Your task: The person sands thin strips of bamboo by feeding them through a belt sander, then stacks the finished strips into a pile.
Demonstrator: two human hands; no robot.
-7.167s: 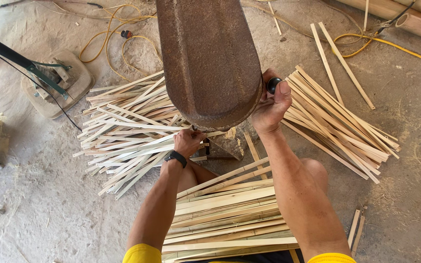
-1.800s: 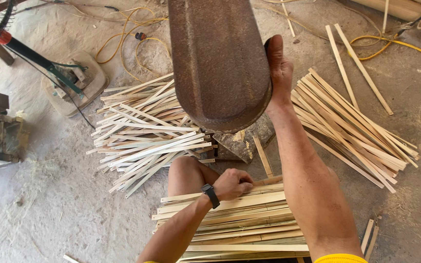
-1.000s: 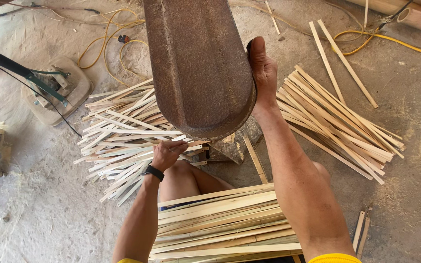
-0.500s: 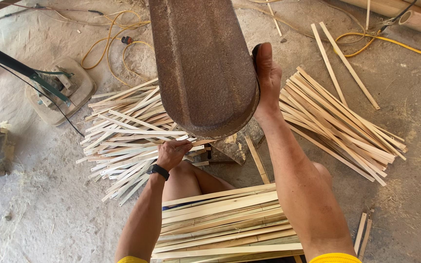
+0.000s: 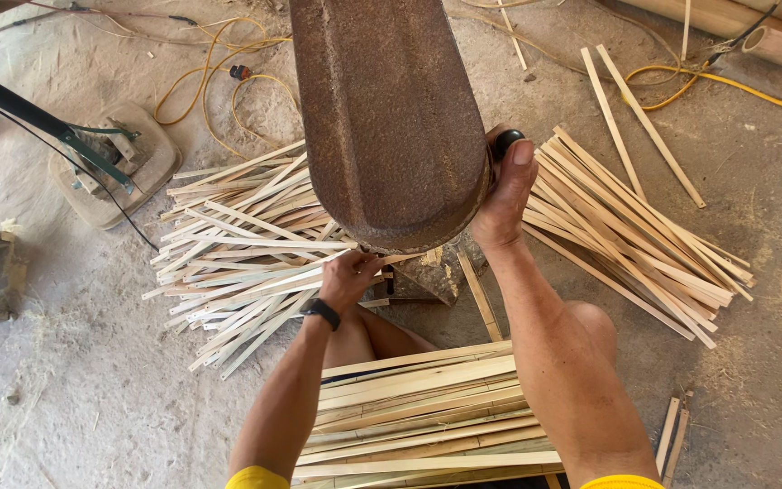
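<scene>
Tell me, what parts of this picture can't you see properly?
- Head view: the left hand has its fingertips tucked under the rusty metal cover, so what they touch is hidden.
- The black knob is mostly wrapped by the right hand.
- The cover's top is cut off by the upper edge.
- The bamboo strips on the lap run under both forearms and off the bottom edge.

Bamboo workshop: split strip piles [image 5: 246, 263], rusty machine housing [image 5: 386, 118], dusty concrete floor [image 5: 74, 398].
</scene>
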